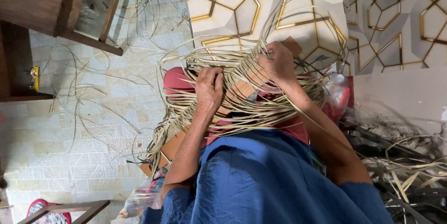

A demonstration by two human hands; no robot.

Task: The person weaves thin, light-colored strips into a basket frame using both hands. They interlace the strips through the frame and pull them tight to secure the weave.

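Across the lap, over the crumpled blue cloth garment (265, 177), both hands work in a loose bundle of pale, flat cane weaving strips (242, 89). Left hand (208, 89) is curled nearly shut, fingers bent down and pressed onto the strips, pinning several of them against the flat brown wooden board (240, 89) that lies slantwise beneath the weave. Right hand (278, 62) is likewise closed to a loose fist near the board's far end, fingers hooked around a few strips; exactly which strands it pinches I cannot tell, since they cross and hide one another.

Judging from the interlaced band between the two hands, the weaving is at an early to middle stage: some strips are already crossed over the board, while many long ends fan out free on all sides. A further pass would seem to call for keeping the left-hand strips pressed flat while one strand is led over and under its neighbours without letting the crossings slacken.

Under the weave shows a red cloth (179, 79). Beyond it, loose strips (93, 98) lie scattered over the pale tiled floor (70, 149); a dark wooden furniture frame (88, 14) stands at the upper left, and a wall panel of white hexagons edged in gold (233, 0) rises behind. More cut strips (409, 168) are heaped at the right.
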